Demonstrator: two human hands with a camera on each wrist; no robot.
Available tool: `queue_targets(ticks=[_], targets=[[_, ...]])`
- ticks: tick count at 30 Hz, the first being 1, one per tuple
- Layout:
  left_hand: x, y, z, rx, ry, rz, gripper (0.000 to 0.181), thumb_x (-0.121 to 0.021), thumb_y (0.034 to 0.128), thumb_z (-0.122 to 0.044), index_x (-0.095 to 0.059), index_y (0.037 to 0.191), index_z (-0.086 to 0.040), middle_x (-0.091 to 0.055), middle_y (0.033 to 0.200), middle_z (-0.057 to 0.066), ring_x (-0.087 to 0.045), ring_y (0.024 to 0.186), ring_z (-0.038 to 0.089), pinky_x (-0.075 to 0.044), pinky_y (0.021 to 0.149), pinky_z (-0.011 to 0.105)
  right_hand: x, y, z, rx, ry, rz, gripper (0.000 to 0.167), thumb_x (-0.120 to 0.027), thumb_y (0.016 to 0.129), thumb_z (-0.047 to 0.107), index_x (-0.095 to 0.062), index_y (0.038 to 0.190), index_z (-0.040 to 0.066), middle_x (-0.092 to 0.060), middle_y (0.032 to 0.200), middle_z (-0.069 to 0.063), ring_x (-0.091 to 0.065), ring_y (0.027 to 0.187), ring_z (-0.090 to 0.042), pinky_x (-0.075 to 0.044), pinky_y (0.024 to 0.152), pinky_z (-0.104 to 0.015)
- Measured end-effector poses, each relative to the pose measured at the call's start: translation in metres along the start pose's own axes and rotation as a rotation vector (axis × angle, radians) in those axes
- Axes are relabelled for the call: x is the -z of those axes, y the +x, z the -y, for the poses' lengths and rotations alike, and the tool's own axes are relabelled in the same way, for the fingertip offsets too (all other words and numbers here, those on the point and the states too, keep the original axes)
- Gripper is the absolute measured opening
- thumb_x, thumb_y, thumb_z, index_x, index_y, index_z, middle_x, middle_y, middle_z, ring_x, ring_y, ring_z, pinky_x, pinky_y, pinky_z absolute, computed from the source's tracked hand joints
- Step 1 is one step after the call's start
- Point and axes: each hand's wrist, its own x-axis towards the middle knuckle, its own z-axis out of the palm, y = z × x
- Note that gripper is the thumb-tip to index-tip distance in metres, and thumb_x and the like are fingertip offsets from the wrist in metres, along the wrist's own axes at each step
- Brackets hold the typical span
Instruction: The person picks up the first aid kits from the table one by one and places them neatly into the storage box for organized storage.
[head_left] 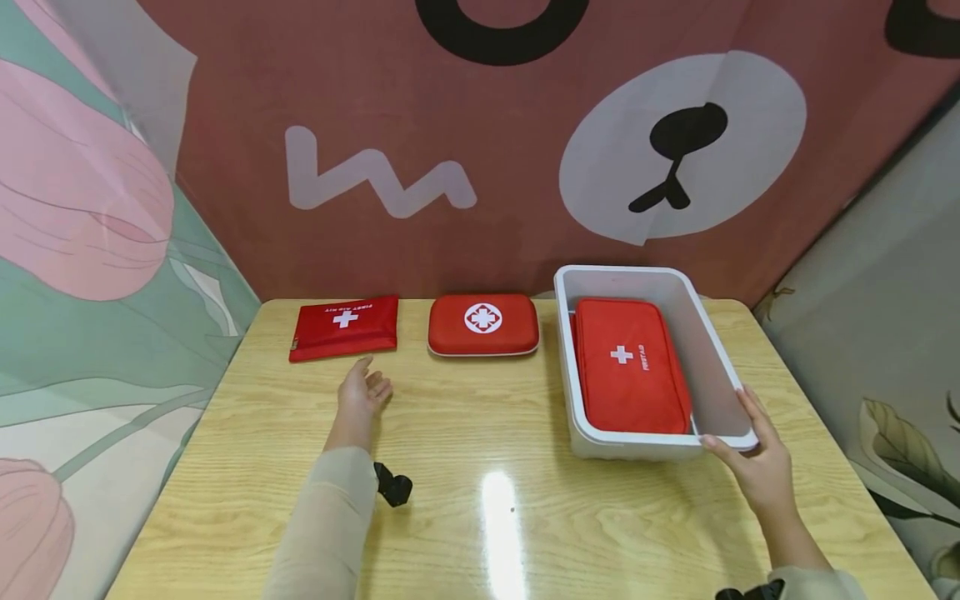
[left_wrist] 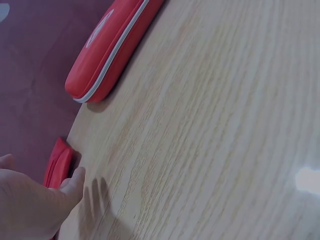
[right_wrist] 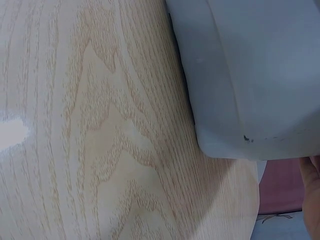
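Observation:
My left hand [head_left: 362,392] is just in front of a flat red first aid pouch [head_left: 360,331] with a white cross. Its fingers are loosely bent and hold nothing. The left wrist view shows that hand [left_wrist: 35,200] hiding part of the pouch [left_wrist: 59,165]. At the right, my right hand [head_left: 761,467] grips the near right corner of a white plastic bin [head_left: 716,358], thumb on the front rim and fingers along the side. Inside the bin lies a red first aid bag [head_left: 630,383], a red edge showing beneath it. From the right wrist, the bin's outer wall [right_wrist: 260,85] fills the upper right.
A red hard-shell first aid case [head_left: 483,327] with a white zipper edge lies between the pouch and the bin. All stand on a wooden table [head_left: 450,433], near its back edge. A printed cloth [head_left: 375,83] hangs behind; patterned fabric borders both sides.

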Motion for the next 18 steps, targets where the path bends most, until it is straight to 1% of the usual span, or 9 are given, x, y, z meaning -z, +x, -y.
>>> queue_targets(ticks=[2, 3, 5, 7, 8, 11, 12, 14, 18], targets=[[0.01, 0.026, 0.002, 0.016, -0.034, 0.021, 0.082, -0.065, 0.0756, -0.032, -0.016, 0.137, -0.007, -0.03, 0.132, 0.016, -0.034, 0.116, 0.035, -0.035, 0.09, 0.043, -0.001, 0.0, 0.0, 0.0, 0.056, -0.003, 0.074, -0.059, 0.07, -0.017, -0.03, 0.134, 0.007, -0.021, 0.14, 0.0, -0.02, 0.123, -0.009, -0.03, 0.084, -0.005], [0.011, 0.027, 0.001, 0.024, -0.045, 0.038, 0.083, -0.065, 0.0756, -0.033, -0.015, 0.137, -0.008, -0.029, 0.134, 0.015, -0.033, 0.117, 0.034, -0.034, 0.091, 0.043, -0.001, 0.0, 0.001, 0.001, 0.088, -0.004, 0.074, -0.059, 0.069, -0.018, -0.031, 0.133, 0.006, -0.021, 0.14, -0.001, -0.02, 0.123, -0.009, -0.03, 0.084, -0.005], [0.005, 0.013, -0.005, 0.022, -0.086, 0.033, 0.078, -0.06, 0.0796, -0.031, -0.013, 0.138, -0.008, -0.025, 0.136, 0.014, -0.03, 0.119, 0.033, -0.031, 0.094, 0.042, -0.002, 0.0, 0.002, 0.004, 0.129, -0.002, 0.074, -0.058, 0.069, -0.019, -0.031, 0.133, 0.005, -0.021, 0.14, -0.002, -0.021, 0.123, -0.009, -0.031, 0.083, -0.005], [-0.012, -0.021, -0.014, 0.015, -0.115, 0.006, 0.076, -0.055, 0.0833, -0.031, -0.007, 0.139, -0.009, -0.016, 0.14, 0.011, -0.023, 0.124, 0.03, -0.025, 0.098, 0.039, -0.003, 0.0, 0.003, 0.005, 0.158, -0.001, 0.073, -0.058, 0.069, -0.019, -0.032, 0.133, 0.005, -0.021, 0.14, -0.002, -0.022, 0.122, -0.009, -0.031, 0.082, -0.005], [-0.017, -0.033, -0.018, 0.013, -0.13, 0.005, 0.075, -0.053, 0.0848, -0.031, -0.005, 0.139, -0.009, -0.015, 0.141, 0.011, -0.021, 0.125, 0.029, -0.024, 0.098, 0.037, -0.003, 0.0, 0.003, 0.004, 0.157, -0.002, 0.073, -0.058, 0.069, -0.019, -0.032, 0.133, 0.005, -0.021, 0.14, -0.003, -0.022, 0.122, -0.009, -0.032, 0.082, -0.005], [-0.029, -0.062, -0.027, 0.004, -0.161, 0.009, 0.071, -0.048, 0.0875, -0.028, -0.003, 0.139, -0.009, -0.013, 0.141, 0.011, -0.02, 0.125, 0.027, -0.023, 0.099, 0.035, -0.003, -0.001, 0.003, 0.0, 0.161, -0.002, 0.072, -0.058, 0.07, -0.019, -0.032, 0.133, 0.005, -0.021, 0.14, -0.003, -0.022, 0.122, -0.01, -0.032, 0.081, -0.005], [-0.032, -0.068, -0.029, 0.01, -0.168, 0.012, 0.07, -0.047, 0.088, -0.028, -0.002, 0.139, -0.01, -0.013, 0.142, 0.01, -0.019, 0.126, 0.026, -0.023, 0.099, 0.034, -0.002, -0.001, 0.003, -0.001, 0.162, -0.003, 0.072, -0.058, 0.07, -0.019, -0.032, 0.132, 0.005, -0.021, 0.14, -0.003, -0.022, 0.122, -0.01, -0.032, 0.081, -0.005], [-0.034, -0.073, -0.032, 0.013, -0.185, 0.022, 0.069, -0.046, 0.0885, -0.027, -0.001, 0.139, -0.01, -0.013, 0.142, 0.009, -0.02, 0.126, 0.025, -0.023, 0.099, 0.033, -0.002, -0.001, 0.003, -0.004, 0.162, -0.005, 0.072, -0.058, 0.07, -0.018, -0.032, 0.132, 0.005, -0.021, 0.14, -0.004, -0.022, 0.122, -0.01, -0.032, 0.081, -0.005], [-0.037, -0.069, -0.033, 0.008, -0.237, 0.018, 0.071, -0.048, 0.088, -0.026, 0.0, 0.139, -0.011, -0.012, 0.142, 0.009, -0.019, 0.126, 0.026, -0.023, 0.099, 0.034, -0.002, -0.002, 0.003, -0.007, 0.17, -0.002, 0.071, -0.058, 0.07, -0.018, -0.032, 0.132, 0.005, -0.021, 0.14, -0.002, -0.023, 0.122, -0.01, -0.032, 0.082, -0.005]])
